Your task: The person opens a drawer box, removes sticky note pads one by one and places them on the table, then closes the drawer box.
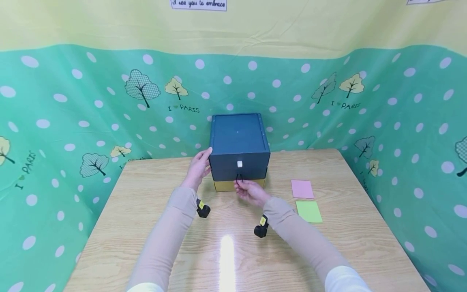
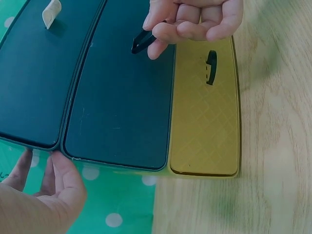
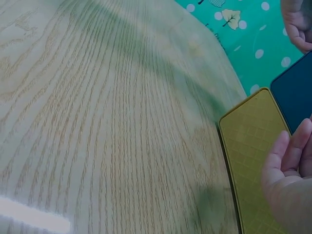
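Note:
A stacked drawer box (image 1: 237, 134) stands at the back of the table, with two dark blue drawers over a yellow drawer (image 2: 204, 131). The top drawer carries a white tab (image 1: 239, 164). On the middle drawer (image 2: 122, 112) is a black loop pull (image 2: 141, 44), which my right hand (image 1: 251, 192) pinches between thumb and fingers. My left hand (image 1: 198, 168) rests against the box's left side near the front, its fingers touching the edge in the left wrist view. Another black pull (image 2: 211, 68) is on the yellow front. All drawers look closed.
A pink sticky note (image 1: 302, 189) and a green sticky note (image 1: 309, 211) lie on the wooden table (image 1: 146, 227), right of the box. Close behind the box hangs a green dotted cloth (image 1: 182, 134). A black wrist-worn camera (image 1: 261, 230) hangs off the right forearm.

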